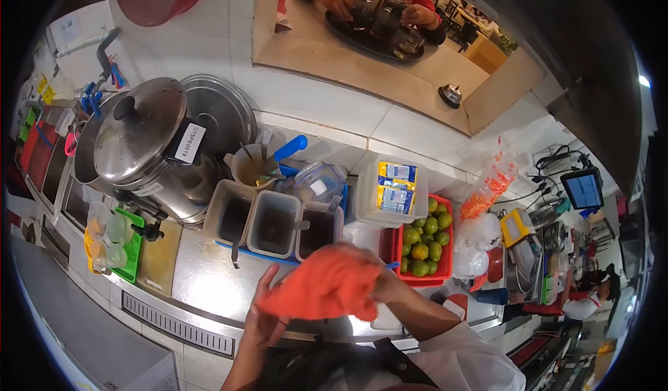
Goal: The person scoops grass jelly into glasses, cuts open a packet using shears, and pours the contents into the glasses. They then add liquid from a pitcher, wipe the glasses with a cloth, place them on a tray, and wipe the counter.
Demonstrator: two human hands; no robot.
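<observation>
A crumpled orange-red cloth hangs between my two hands above the steel counter. My right hand grips its right side, fingers partly covered by the fabric and blurred. On the left, my left hand touches the cloth's edge, palm turned up and fingers apart. Just beyond the cloth stand plastic containers of dark liquid on a blue tray. A red basket of green limes sits to the right of them.
A large lidded steel pot stands at left, near a green tray with cups. Sachets lie in a clear container. Past the serving window, another person's hands hold glasses over a black tray; a bell sits on the ledge.
</observation>
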